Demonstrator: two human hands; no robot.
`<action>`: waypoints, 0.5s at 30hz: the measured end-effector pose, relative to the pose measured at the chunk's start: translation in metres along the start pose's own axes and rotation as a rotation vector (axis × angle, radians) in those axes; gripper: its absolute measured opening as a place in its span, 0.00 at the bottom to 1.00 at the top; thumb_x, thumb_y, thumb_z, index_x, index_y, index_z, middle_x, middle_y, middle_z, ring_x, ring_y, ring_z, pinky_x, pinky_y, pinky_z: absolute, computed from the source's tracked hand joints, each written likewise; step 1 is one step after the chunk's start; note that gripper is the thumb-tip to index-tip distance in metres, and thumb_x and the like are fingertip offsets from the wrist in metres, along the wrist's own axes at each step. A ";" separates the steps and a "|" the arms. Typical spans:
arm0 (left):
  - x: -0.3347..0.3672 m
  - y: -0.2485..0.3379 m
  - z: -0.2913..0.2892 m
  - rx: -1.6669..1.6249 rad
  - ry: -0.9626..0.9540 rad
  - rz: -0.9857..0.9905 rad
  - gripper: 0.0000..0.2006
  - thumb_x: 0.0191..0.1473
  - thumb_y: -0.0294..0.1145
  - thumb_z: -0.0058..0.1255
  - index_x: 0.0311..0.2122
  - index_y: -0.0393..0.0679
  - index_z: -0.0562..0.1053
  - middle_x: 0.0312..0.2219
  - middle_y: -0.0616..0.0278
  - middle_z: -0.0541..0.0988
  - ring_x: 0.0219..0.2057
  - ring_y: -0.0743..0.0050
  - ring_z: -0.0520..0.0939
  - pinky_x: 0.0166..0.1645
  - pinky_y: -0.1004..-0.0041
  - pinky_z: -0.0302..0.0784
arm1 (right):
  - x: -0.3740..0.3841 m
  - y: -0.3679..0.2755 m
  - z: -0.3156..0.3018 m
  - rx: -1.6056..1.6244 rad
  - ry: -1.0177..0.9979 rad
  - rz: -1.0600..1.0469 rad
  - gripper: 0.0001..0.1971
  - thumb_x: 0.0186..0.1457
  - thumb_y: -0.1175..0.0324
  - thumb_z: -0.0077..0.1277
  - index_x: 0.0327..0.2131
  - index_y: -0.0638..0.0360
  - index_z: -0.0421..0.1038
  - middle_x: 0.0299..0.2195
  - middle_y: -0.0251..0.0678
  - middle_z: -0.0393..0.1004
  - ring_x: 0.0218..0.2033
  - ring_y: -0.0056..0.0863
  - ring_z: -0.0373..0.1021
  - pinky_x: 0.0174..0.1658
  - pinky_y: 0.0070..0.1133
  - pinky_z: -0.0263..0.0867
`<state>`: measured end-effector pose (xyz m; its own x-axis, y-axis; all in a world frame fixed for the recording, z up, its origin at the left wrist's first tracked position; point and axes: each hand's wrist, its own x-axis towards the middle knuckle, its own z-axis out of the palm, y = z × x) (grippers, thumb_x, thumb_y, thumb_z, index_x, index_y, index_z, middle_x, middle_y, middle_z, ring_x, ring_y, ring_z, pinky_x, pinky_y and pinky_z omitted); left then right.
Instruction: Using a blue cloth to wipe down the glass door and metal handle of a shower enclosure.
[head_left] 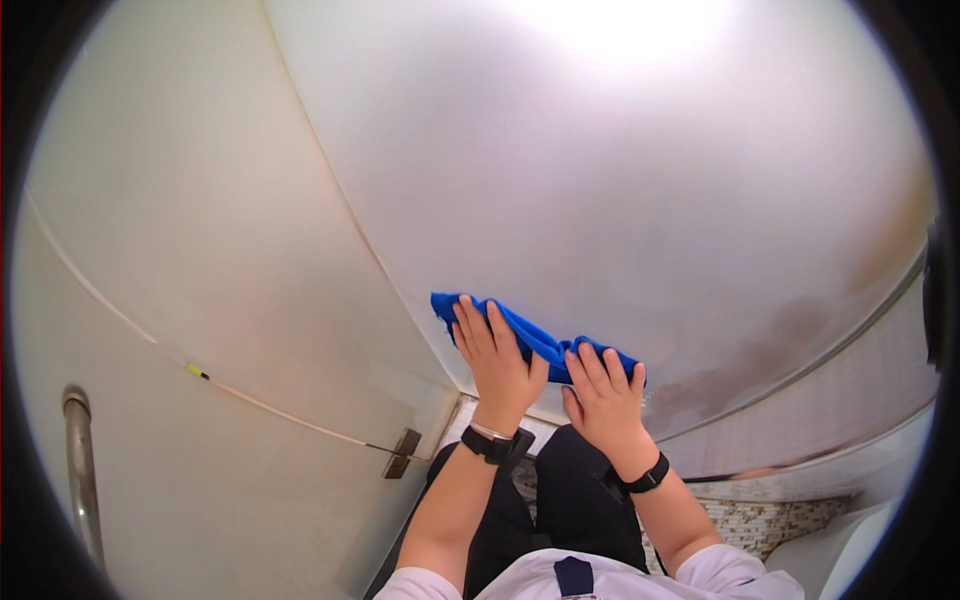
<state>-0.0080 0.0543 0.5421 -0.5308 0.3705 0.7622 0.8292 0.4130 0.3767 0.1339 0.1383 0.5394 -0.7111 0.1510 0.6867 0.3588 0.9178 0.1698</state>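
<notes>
Both left hand (497,365) and right hand (608,408) point toward 11 o'clock; fingers straight (slightly spread), cloth (530,335) beneath.

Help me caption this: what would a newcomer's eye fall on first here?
Probably the vivid blue cloth, just below the picture's centre, under the left hand and right hand against a pale panel. Next, perhaps the bright glare at the top, then the metal bar at the lower left.
</notes>
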 end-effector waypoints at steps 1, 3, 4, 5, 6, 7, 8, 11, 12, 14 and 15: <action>-0.001 0.002 0.002 -0.030 0.088 0.018 0.40 0.48 0.47 0.48 0.58 0.29 0.51 0.59 0.31 0.47 0.61 0.32 0.48 0.60 0.42 0.42 | -0.005 -0.002 0.000 -0.002 -0.004 0.001 0.23 0.50 0.59 0.47 0.53 0.41 0.66 0.58 0.24 0.58 0.64 0.28 0.41 0.63 0.38 0.22; -0.028 0.002 0.012 -0.061 0.019 -0.002 0.39 0.47 0.47 0.49 0.58 0.30 0.53 0.59 0.33 0.49 0.61 0.33 0.49 0.59 0.42 0.43 | -0.019 -0.005 0.006 0.016 0.035 0.059 0.24 0.49 0.59 0.47 0.53 0.42 0.66 0.59 0.26 0.57 0.64 0.31 0.41 0.63 0.39 0.21; -0.033 0.001 0.014 -0.081 -0.037 -0.018 0.38 0.47 0.48 0.49 0.57 0.30 0.56 0.59 0.35 0.51 0.61 0.35 0.50 0.59 0.42 0.44 | -0.018 -0.004 0.011 0.019 0.038 0.055 0.24 0.49 0.59 0.47 0.53 0.42 0.66 0.59 0.26 0.57 0.64 0.31 0.41 0.63 0.39 0.21; -0.038 -0.002 0.019 -0.073 -0.029 -0.019 0.38 0.47 0.48 0.49 0.57 0.30 0.56 0.59 0.35 0.51 0.61 0.35 0.50 0.59 0.42 0.44 | -0.016 -0.003 0.017 0.007 0.064 0.058 0.24 0.49 0.59 0.48 0.52 0.42 0.66 0.59 0.28 0.57 0.64 0.33 0.40 0.62 0.40 0.20; -0.046 -0.006 0.026 -0.066 -0.045 0.032 0.37 0.46 0.48 0.49 0.56 0.31 0.57 0.59 0.35 0.52 0.61 0.36 0.51 0.59 0.42 0.44 | -0.013 -0.002 0.022 -0.004 0.090 0.060 0.24 0.49 0.59 0.48 0.52 0.43 0.67 0.59 0.29 0.56 0.64 0.34 0.40 0.62 0.41 0.19; -0.044 -0.006 0.025 -0.063 -0.067 0.081 0.36 0.46 0.47 0.49 0.56 0.32 0.59 0.58 0.36 0.54 0.60 0.36 0.52 0.59 0.42 0.44 | -0.013 -0.001 0.024 0.000 0.090 0.055 0.24 0.49 0.59 0.48 0.52 0.43 0.67 0.59 0.29 0.56 0.64 0.34 0.40 0.62 0.41 0.19; -0.039 -0.008 0.025 -0.058 -0.065 0.077 0.36 0.46 0.47 0.49 0.56 0.32 0.59 0.58 0.36 0.54 0.60 0.36 0.52 0.59 0.42 0.44 | -0.013 0.000 0.025 -0.018 0.088 0.049 0.24 0.49 0.58 0.48 0.52 0.43 0.67 0.59 0.29 0.57 0.65 0.34 0.39 0.62 0.41 0.18; -0.019 -0.002 0.014 -0.021 -0.006 0.103 0.35 0.46 0.48 0.49 0.56 0.34 0.60 0.58 0.37 0.55 0.60 0.37 0.53 0.58 0.42 0.45 | -0.015 0.004 0.026 -0.046 0.083 0.045 0.23 0.49 0.58 0.48 0.52 0.43 0.67 0.59 0.30 0.57 0.65 0.35 0.37 0.62 0.42 0.17; -0.014 0.002 0.009 -0.014 0.007 0.111 0.38 0.45 0.47 0.50 0.57 0.34 0.57 0.58 0.35 0.53 0.60 0.34 0.51 0.58 0.40 0.44 | -0.018 0.005 0.025 -0.053 0.081 0.046 0.23 0.49 0.58 0.48 0.51 0.43 0.68 0.59 0.30 0.57 0.65 0.35 0.36 0.62 0.42 0.16; -0.015 -0.001 0.012 -0.005 0.015 0.120 0.40 0.45 0.47 0.51 0.59 0.33 0.53 0.59 0.33 0.51 0.60 0.31 0.50 0.57 0.39 0.43 | -0.017 0.003 0.026 -0.039 0.070 0.052 0.23 0.49 0.58 0.48 0.51 0.43 0.68 0.59 0.31 0.56 0.65 0.35 0.36 0.62 0.42 0.16; -0.024 -0.005 0.017 -0.010 -0.002 0.112 0.40 0.45 0.48 0.51 0.59 0.34 0.53 0.59 0.34 0.50 0.60 0.32 0.49 0.58 0.40 0.44 | -0.017 0.002 0.027 -0.024 0.065 0.055 0.23 0.49 0.58 0.48 0.51 0.43 0.68 0.59 0.31 0.56 0.66 0.36 0.35 0.62 0.42 0.16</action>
<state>-0.0022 0.0577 0.5133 -0.4352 0.4151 0.7989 0.8850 0.3604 0.2948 0.1299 0.1473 0.5088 -0.6495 0.1765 0.7396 0.4118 0.8994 0.1469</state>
